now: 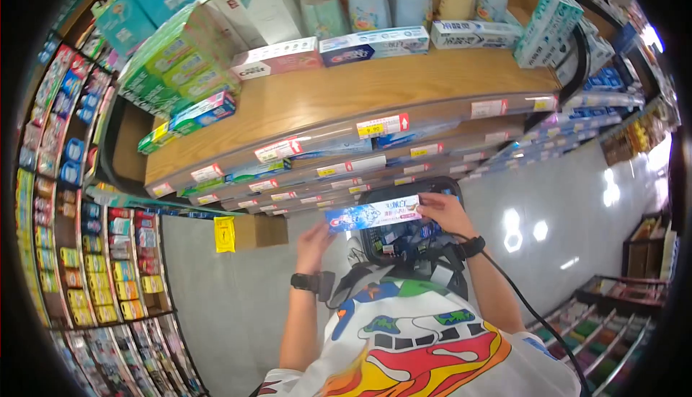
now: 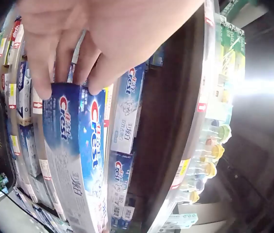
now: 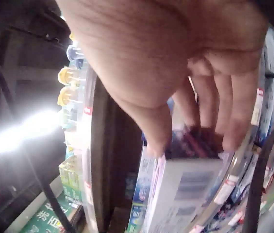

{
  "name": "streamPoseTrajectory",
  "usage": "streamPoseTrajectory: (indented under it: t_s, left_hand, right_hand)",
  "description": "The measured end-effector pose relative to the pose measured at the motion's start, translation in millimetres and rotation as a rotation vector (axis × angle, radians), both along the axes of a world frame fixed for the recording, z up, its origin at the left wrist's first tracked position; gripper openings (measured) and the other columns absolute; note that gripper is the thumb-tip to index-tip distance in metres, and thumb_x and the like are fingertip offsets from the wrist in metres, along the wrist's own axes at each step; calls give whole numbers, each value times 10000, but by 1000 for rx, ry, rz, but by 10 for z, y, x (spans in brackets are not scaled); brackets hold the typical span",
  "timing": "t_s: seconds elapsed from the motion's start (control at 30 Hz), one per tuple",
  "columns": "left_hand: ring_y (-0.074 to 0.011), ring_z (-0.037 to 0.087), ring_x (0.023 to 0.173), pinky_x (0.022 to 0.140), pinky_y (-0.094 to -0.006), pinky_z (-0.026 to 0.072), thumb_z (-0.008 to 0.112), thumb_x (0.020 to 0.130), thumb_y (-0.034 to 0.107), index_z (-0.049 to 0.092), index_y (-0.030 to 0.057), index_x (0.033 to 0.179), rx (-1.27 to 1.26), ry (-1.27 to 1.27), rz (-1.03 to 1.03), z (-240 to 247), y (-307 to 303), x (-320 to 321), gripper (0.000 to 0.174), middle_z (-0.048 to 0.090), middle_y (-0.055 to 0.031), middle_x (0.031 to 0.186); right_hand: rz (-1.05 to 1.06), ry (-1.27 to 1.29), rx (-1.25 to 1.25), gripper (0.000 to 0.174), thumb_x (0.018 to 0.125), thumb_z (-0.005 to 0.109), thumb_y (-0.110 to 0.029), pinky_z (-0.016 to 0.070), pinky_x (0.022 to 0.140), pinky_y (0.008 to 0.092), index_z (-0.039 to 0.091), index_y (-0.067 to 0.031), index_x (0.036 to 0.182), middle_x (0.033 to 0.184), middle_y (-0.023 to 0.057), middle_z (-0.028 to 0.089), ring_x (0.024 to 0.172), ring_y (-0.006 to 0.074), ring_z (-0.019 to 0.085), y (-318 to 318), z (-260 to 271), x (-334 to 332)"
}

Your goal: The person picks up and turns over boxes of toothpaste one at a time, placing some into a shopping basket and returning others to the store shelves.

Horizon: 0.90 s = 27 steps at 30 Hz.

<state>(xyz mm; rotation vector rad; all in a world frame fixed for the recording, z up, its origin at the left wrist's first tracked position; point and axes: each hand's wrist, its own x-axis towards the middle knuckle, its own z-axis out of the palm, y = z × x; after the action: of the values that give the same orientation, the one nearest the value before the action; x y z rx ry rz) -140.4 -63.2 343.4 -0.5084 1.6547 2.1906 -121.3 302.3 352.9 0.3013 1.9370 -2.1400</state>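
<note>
A blue and white Crest toothpaste box point(image 1: 372, 212) is held level in front of the person's chest, its printed face up towards the head camera. My left hand point(image 1: 313, 247) grips the box's blue end. In the left wrist view, the thumb and fingers of that hand point(image 2: 112, 41) pinch the dark blue end of the toothpaste box point(image 2: 71, 131). At the opposite end, my right hand point(image 1: 444, 214) pinches the box between thumb and fingers. The right wrist view has this hand point(image 3: 175, 63) over the box's white side point(image 3: 185, 194), which carries a blurred label.
A wooden shelf point(image 1: 404, 83) with toothpaste boxes and cups stands ahead, with lower tiers and price tags below. Under the hands is a dark basket point(image 1: 375, 242) with packages. A brown carton point(image 1: 261, 231) sits on the grey floor point(image 1: 216, 289). A black cable point(image 1: 519, 281) trails from the right wrist.
</note>
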Motion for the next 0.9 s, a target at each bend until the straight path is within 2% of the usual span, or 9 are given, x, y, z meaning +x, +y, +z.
streamPoseTrajectory:
  t_s: [0.17, 0.37, 0.47, 0.67, 0.9]
  left_hand:
    - [-235, 684, 1052, 950, -376, 581, 662, 976, 123, 592, -122, 1280, -52, -43, -151, 36, -169, -280, 397, 682, -156, 1171]
    - [-186, 683, 997, 887, -344, 590, 684, 965, 146, 640, -66, 1239, -19, -62, -294, 102, -95, -515, 350, 690, -114, 1157]
    - [-200, 678, 1042, 915, -356, 584, 702, 952, 196, 636, -61, 1255, -61, -67, -363, 112, 5, -493, 404, 685, -118, 1181]
    - [-185, 684, 976, 878, -339, 581, 692, 957, 217, 667, -59, 1180, -69, -86, -350, 140, 224, -230, 356, 699, -106, 1118]
    - [-214, 690, 993, 888, -366, 595, 691, 953, 157, 634, -84, 1207, -60, -80, -252, 265, 483, 97, 355, 689, -139, 1122]
  right_hand:
    - [-30, -122, 56, 464, 890, 778, -156, 576, 737, 281, 639, 70, 1271, 1081, 144, 726, 865, 152, 697, -9, 70, 10]
    - [-121, -119, 47, 443, 889, 776, -142, 582, 745, 284, 643, 79, 1249, 1055, 137, 734, 885, 157, 702, 72, 209, 159]
    - [-159, -159, 62, 455, 881, 784, -156, 584, 753, 287, 643, 82, 1243, 1050, 138, 732, 906, 164, 700, 193, 133, 338]
    - [-182, -183, 57, 484, 887, 782, -216, 582, 783, 294, 644, 88, 1237, 1088, 158, 723, 952, 174, 697, 341, 189, 586]
    - [-101, -122, 24, 464, 893, 772, -188, 570, 819, 301, 642, 81, 1247, 1078, 151, 724, 971, 184, 700, 635, 204, 740]
